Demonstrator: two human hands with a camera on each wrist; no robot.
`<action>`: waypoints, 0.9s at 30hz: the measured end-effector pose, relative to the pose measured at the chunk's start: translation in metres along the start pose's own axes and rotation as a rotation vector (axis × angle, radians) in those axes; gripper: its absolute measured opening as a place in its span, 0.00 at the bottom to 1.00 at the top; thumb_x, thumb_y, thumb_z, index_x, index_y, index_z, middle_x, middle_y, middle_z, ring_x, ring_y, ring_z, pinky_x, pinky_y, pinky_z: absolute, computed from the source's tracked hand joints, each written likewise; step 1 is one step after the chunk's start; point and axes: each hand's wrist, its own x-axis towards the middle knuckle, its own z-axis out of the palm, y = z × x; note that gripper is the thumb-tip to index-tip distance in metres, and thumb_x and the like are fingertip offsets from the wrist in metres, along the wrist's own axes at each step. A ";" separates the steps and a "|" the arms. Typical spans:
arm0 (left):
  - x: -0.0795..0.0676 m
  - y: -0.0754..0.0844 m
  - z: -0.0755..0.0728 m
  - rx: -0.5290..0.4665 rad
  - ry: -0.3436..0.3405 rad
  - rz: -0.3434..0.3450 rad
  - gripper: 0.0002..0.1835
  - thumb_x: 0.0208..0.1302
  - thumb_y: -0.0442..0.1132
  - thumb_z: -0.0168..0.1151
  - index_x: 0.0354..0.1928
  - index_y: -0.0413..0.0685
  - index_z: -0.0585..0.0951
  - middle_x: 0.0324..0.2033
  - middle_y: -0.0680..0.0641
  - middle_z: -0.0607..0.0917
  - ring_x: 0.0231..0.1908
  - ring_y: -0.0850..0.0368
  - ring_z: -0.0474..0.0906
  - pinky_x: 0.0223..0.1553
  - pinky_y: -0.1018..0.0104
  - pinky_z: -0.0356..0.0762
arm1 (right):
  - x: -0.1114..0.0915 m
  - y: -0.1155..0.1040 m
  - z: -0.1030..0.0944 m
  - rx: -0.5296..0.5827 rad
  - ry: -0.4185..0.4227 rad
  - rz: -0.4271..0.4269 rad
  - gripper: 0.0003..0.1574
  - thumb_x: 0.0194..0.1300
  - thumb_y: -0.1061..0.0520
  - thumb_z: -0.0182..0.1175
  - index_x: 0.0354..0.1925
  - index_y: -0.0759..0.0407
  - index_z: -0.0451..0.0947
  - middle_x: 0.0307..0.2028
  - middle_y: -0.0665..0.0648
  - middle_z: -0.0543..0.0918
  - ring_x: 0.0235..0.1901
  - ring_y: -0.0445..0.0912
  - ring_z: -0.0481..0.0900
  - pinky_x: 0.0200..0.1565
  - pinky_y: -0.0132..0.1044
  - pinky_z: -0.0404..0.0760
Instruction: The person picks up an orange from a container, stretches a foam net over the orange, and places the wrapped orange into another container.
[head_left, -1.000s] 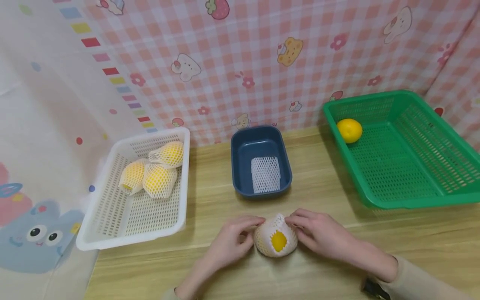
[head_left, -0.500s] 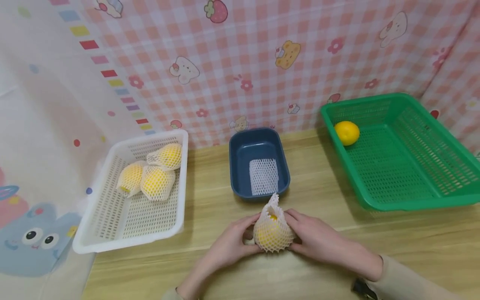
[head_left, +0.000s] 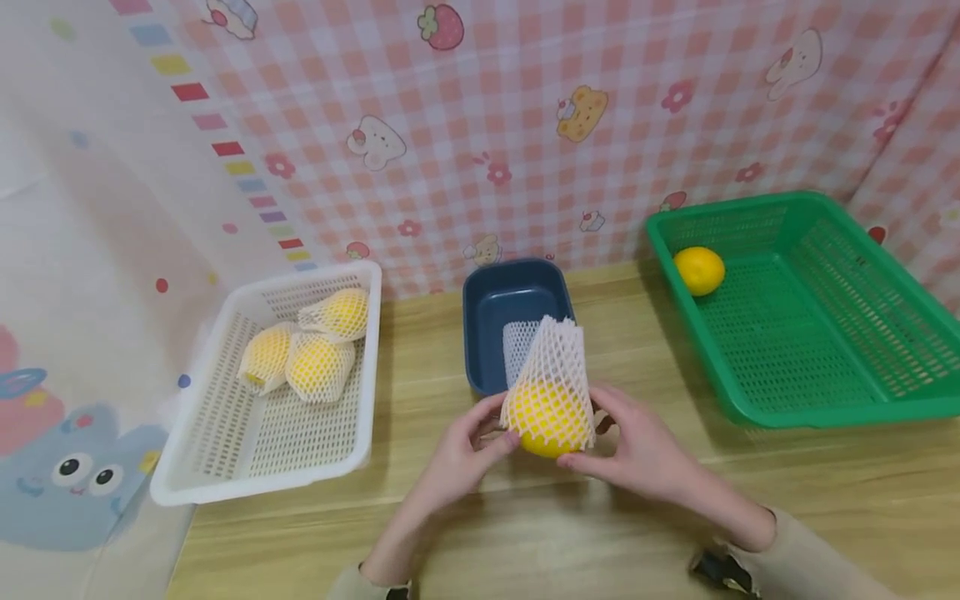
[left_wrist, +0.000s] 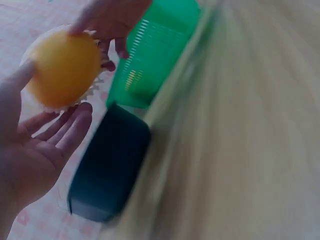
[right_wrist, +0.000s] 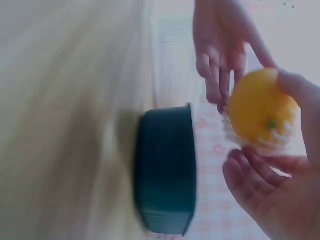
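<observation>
A yellow-orange fruit, seemingly an orange (head_left: 546,444), is held between both hands above the table. A white foam net sleeve (head_left: 561,350) covers its upper part and stands up loose towards the back. My left hand (head_left: 459,457) holds it from the left, thumb on the near side. From the right, my right hand (head_left: 643,446) grips it with thumb and fingers. In the right wrist view the bare lower end of the orange (right_wrist: 260,102) shows a green stem spot. The left wrist view shows the bare orange (left_wrist: 62,70) with net edges around it.
Behind the hands stands a dark blue box (head_left: 482,321) with a flat foam net (head_left: 517,343) inside. The white basket (head_left: 292,454) at left holds several net-wrapped fruits (head_left: 321,367). One unwrapped orange (head_left: 700,271) lies in the green basket (head_left: 798,358) at right.
Both hands have lifted and turned the orange, from resting on the table to raised before the blue box. Its net's loose end now points away, and bare peel faces down and near.
</observation>
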 end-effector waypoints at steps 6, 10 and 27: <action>0.017 0.024 0.009 -0.173 0.104 0.014 0.29 0.80 0.45 0.57 0.75 0.39 0.69 0.65 0.29 0.79 0.50 0.61 0.85 0.60 0.39 0.85 | 0.012 -0.009 -0.005 -0.043 0.209 -0.021 0.41 0.52 0.51 0.82 0.63 0.55 0.80 0.53 0.55 0.84 0.46 0.43 0.80 0.43 0.38 0.88; 0.023 0.037 0.018 -0.213 0.203 0.019 0.25 0.82 0.43 0.54 0.73 0.39 0.71 0.64 0.31 0.80 0.51 0.60 0.85 0.56 0.50 0.90 | 0.018 -0.016 -0.006 -0.059 0.297 -0.063 0.47 0.54 0.53 0.82 0.69 0.58 0.75 0.60 0.61 0.82 0.50 0.50 0.85 0.46 0.45 0.91; 0.018 0.057 0.033 -0.324 0.377 0.012 0.23 0.77 0.38 0.58 0.68 0.39 0.69 0.61 0.41 0.79 0.50 0.65 0.83 0.53 0.71 0.87 | 0.027 -0.025 -0.012 -0.096 0.363 -0.200 0.59 0.42 0.57 0.85 0.71 0.61 0.71 0.58 0.61 0.85 0.49 0.48 0.85 0.44 0.42 0.91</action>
